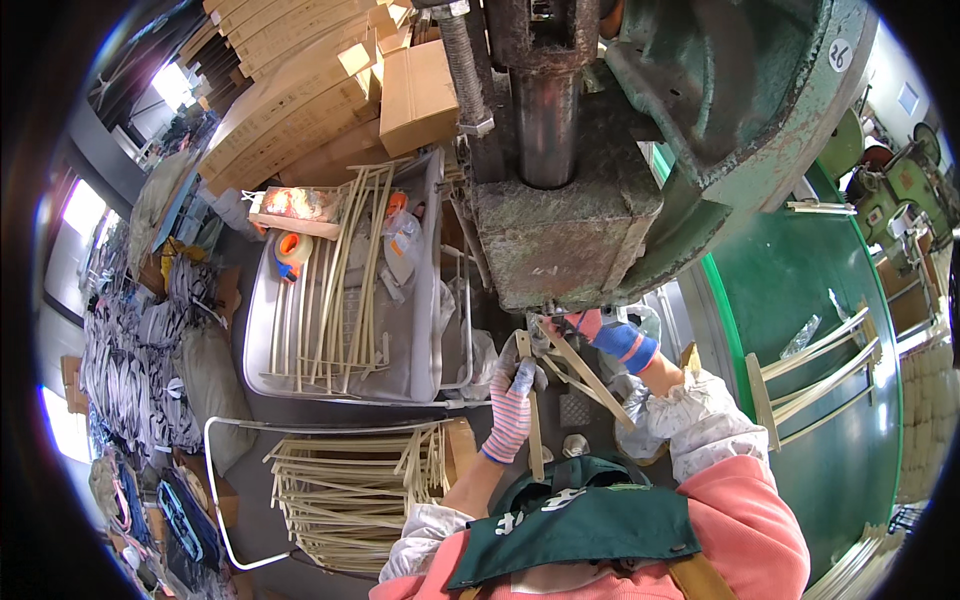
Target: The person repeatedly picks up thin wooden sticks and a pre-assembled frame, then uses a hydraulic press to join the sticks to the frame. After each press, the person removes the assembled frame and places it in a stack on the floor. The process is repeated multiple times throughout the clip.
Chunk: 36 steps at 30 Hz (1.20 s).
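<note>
In front of me, beneath the press head, I have a beige frame made of flat bars with thin rods between them. My left hand, in a pink-and-white striped glove, closes round the frame's left bar, which points down toward my apron. Up by the underside of the press, my right hand, in a pink glove with a blue cuff, is closed at the top end of the slanting right bar. The press partly hides its fingertips.
Left of the press stands a grey tub with beige rods, a tape roll and a small box. Below it, many beige frames are stacked beside a white metal rail. A green table at right carries similar frames. Cardboard boxes rise behind.
</note>
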Available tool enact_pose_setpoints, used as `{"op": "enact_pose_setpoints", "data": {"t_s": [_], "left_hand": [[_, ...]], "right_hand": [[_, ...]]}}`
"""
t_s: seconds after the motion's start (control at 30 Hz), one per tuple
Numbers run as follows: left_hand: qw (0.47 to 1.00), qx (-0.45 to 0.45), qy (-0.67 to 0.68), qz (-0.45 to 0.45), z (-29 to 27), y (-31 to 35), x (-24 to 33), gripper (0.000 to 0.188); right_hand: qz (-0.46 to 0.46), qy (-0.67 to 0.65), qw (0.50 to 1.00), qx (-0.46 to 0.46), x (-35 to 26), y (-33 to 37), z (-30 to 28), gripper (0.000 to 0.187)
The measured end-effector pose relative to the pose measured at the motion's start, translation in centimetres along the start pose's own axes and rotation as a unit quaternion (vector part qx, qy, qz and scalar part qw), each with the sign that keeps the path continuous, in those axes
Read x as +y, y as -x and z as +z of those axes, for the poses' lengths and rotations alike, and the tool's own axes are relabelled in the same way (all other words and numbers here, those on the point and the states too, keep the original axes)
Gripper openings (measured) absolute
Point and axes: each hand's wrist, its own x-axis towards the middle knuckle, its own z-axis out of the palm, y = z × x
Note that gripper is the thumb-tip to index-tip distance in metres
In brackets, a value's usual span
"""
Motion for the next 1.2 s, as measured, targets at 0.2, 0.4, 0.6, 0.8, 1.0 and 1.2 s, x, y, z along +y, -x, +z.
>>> {"op": "enact_pose_setpoints", "data": {"t_s": [0.2, 0.4, 0.6, 0.8, 1.0, 1.2], "left_hand": [[1.0, -0.002, 0.014, -0.013, 1.0, -0.8, 0.7, 0.037], [0.998, 0.004, -0.043, -0.035, 1.7, -1.2, 1.8, 0.03], [0.998, 0.039, -0.001, -0.045, 1.7, -2.0, 3.2, 0.028], [0.998, -0.026, -0.023, -0.056, 1.7, -2.9, 3.8, 0.04], [0.995, -0.059, -0.036, -0.066, 1.5, -3.6, 4.2, 0.032], [0.992, -0.081, -0.068, -0.071, 1.0, -4.0, 4.5, 0.026]], "right_hand": [[-0.117, 0.454, 0.88, 0.076, -4.8, 1.8, 0.2, 0.022], [0.13, -0.013, 0.991, 0.003, -6.2, 1.9, 2.1, 0.026], [0.237, -0.237, 0.941, -0.05, -7.7, 1.8, 0.9, 0.038], [0.26, -0.208, 0.934, -0.132, -10.3, 0.8, -0.7, 0.037], [0.183, -0.181, 0.953, -0.163, -8.1, 0.8, -0.5, 0.025], [0.202, -0.176, 0.959, -0.088, -3.8, 0.7, 0.8, 0.03]]}}
